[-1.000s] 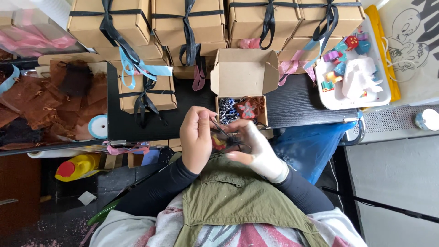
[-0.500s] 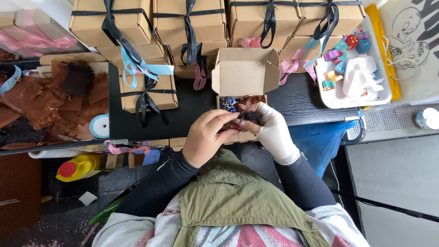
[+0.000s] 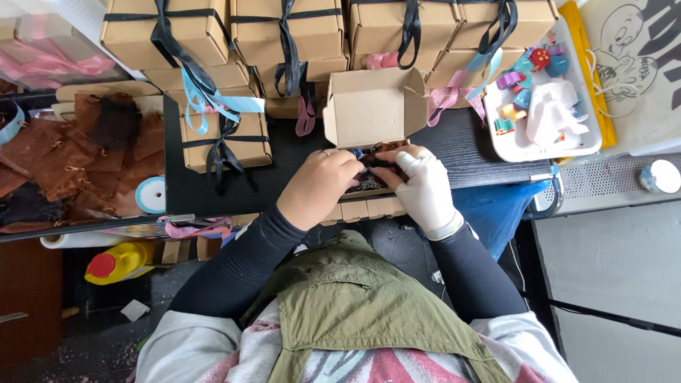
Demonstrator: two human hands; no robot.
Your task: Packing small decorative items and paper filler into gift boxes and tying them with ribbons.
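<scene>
An open brown cardboard box [image 3: 374,106] with its lid flipped back stands on the black table [image 3: 468,145]. My left hand [image 3: 316,188], bare with a ring, and my right hand [image 3: 424,188], in a white glove, are both over the box's opening. Their fingers close on a small dark pouch [image 3: 369,169] with colourful bits, pressing it down inside the box. Most of the box's inside is hidden by my hands.
Closed brown boxes tied with black ribbon [image 3: 287,32] are stacked along the back; another [image 3: 223,138] sits left. Brown organza bags [image 3: 64,152] and a tape roll [image 3: 150,195] lie at left. A white tray [image 3: 546,113] with small toys stands right. A yellow bottle [image 3: 120,262] lies below.
My hands moved up from in front of my chest to the open box, carrying the dark pouch into it.
</scene>
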